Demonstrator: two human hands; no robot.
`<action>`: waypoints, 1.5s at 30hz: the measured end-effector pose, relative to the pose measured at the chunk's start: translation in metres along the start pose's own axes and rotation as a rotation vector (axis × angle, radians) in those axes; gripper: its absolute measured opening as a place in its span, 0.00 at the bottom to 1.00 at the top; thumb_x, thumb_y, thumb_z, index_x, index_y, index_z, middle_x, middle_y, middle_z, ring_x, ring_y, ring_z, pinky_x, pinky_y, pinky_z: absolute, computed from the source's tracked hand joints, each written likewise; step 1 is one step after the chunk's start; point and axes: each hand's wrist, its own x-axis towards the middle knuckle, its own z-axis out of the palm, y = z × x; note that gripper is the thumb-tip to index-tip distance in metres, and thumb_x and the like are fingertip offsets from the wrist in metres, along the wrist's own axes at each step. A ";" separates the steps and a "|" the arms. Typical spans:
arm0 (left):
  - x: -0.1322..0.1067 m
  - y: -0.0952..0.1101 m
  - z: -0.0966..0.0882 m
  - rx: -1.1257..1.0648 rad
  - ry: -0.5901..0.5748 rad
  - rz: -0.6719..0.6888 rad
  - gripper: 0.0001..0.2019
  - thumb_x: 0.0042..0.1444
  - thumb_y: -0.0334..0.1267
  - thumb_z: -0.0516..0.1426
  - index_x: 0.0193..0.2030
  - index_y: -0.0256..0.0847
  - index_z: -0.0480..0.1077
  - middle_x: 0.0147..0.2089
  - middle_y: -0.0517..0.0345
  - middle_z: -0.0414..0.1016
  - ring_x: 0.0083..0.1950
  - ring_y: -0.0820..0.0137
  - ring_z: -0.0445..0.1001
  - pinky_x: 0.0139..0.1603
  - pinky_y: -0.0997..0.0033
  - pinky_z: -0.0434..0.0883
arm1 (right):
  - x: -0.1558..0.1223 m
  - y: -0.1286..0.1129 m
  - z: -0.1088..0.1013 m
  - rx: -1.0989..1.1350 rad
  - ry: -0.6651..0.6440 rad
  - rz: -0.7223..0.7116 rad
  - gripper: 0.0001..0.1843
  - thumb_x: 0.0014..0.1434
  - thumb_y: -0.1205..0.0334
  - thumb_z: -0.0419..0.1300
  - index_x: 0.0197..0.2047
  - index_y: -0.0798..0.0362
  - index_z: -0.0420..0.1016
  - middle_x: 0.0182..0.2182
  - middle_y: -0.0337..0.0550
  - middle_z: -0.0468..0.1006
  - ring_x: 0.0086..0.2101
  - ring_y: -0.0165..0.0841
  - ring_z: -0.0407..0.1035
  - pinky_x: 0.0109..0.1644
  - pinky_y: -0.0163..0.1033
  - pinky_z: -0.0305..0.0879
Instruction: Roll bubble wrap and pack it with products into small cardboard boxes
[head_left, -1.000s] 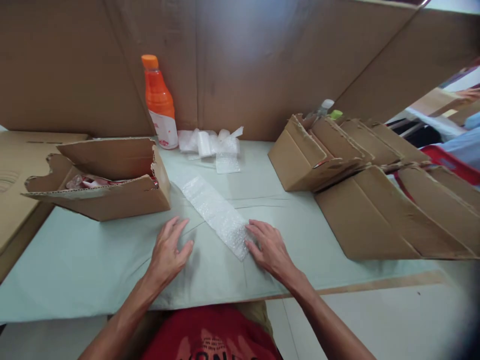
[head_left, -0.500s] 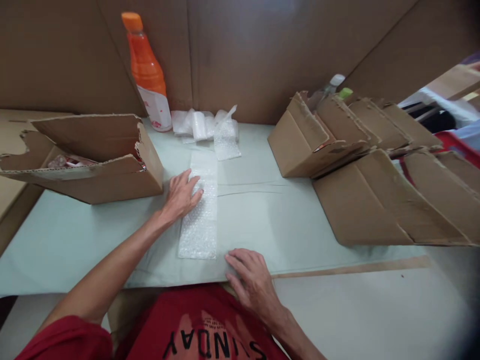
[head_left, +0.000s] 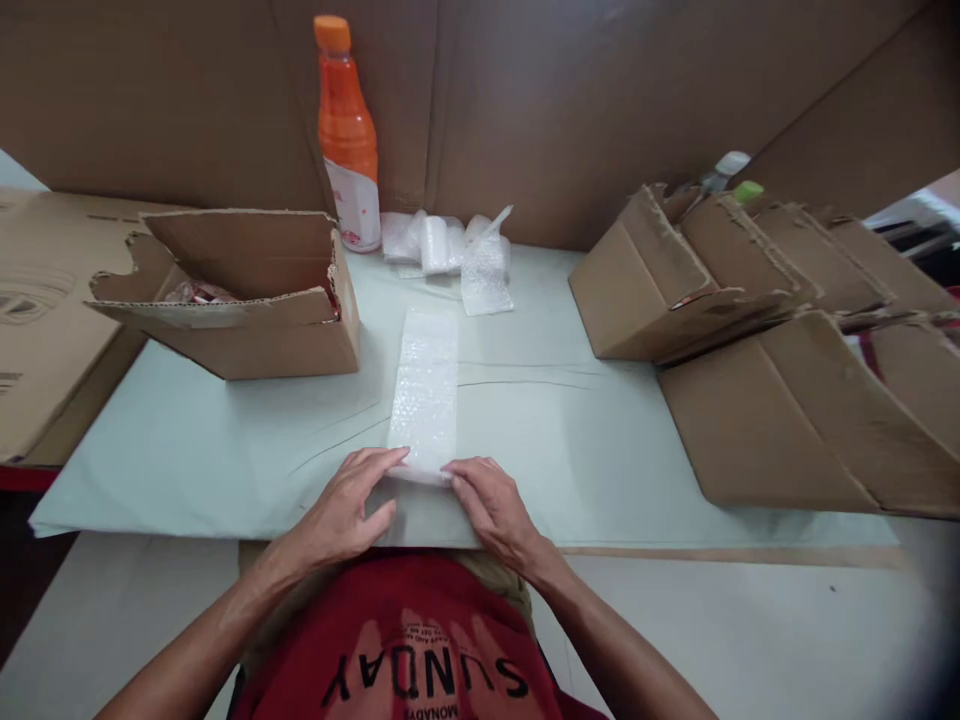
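A long strip of bubble wrap (head_left: 426, 385) lies lengthwise on the pale green cloth in front of me. Its near end is curled up and over, and both hands are at that fold. My left hand (head_left: 346, 505) has its fingertips on the left corner of the fold, with the thumb a little apart below. At the right corner, my right hand (head_left: 491, 505) pinches the edge between thumb and fingers. Behind the strip, several folded or rolled bubble wrap pieces (head_left: 486, 275) lie in a heap.
A bottle of orange liquid (head_left: 349, 140) stands against the cardboard wall. On the left is an open cardboard box (head_left: 292, 340) with wrapped items inside, beside a larger flat carton (head_left: 45, 330). Several divided cardboard boxes (head_left: 757, 410) stand at right, with bottle tops (head_left: 731, 165) showing.
My left hand has come from the strip's middle to its near left corner. My right hand has moved onto the near right corner. The near end is now lifted and folded.
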 end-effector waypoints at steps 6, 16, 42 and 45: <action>0.009 0.005 0.016 0.021 0.180 -0.351 0.24 0.61 0.42 0.53 0.62 0.36 0.68 0.32 0.60 0.75 0.33 0.66 0.74 0.38 0.66 0.71 | -0.020 -0.022 -0.012 -0.013 0.279 0.071 0.13 0.68 0.67 0.56 0.54 0.50 0.72 0.44 0.45 0.81 0.41 0.35 0.75 0.46 0.42 0.71; -0.004 0.008 0.015 0.271 0.418 -0.074 0.23 0.63 0.40 0.57 0.64 0.37 0.65 0.54 0.44 0.75 0.52 0.59 0.75 0.53 0.58 0.72 | -0.015 -0.013 0.024 -0.332 -0.001 -0.189 0.14 0.68 0.71 0.55 0.52 0.52 0.77 0.51 0.50 0.82 0.52 0.42 0.72 0.52 0.49 0.66; -0.018 0.002 0.018 0.211 0.276 -0.056 0.18 0.64 0.35 0.56 0.60 0.41 0.68 0.43 0.54 0.80 0.41 0.64 0.76 0.44 0.63 0.71 | -0.015 -0.020 0.006 -0.188 0.024 -0.009 0.13 0.69 0.63 0.56 0.55 0.51 0.75 0.47 0.49 0.81 0.44 0.39 0.74 0.48 0.46 0.68; -0.003 -0.002 0.023 0.284 0.330 -0.110 0.16 0.64 0.35 0.56 0.58 0.40 0.69 0.44 0.52 0.80 0.43 0.63 0.76 0.46 0.61 0.70 | -0.013 -0.024 0.006 -0.337 0.028 -0.108 0.14 0.67 0.64 0.58 0.55 0.52 0.74 0.52 0.53 0.78 0.49 0.43 0.71 0.50 0.50 0.66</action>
